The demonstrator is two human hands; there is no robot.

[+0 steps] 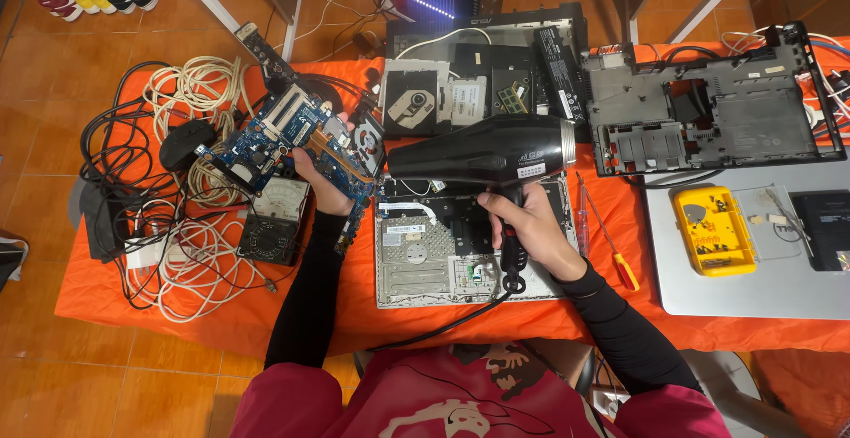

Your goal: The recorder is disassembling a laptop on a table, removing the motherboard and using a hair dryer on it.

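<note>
Orange cloth (531,323) over terracotta tile floor (53,93)

Both arms extend forward from the lower edge of the view, each covered to the wrist by a black sleeve. The left hand (323,188) is raised, palm turned upward, fingers wrapped around the edge of what it grips, thumb on the near side. The right hand (529,225) sits further right and slightly nearer the body, closed in a full fist grip, knuckles facing left, wrist bent slightly. The hands are apart, not touching.
</note>
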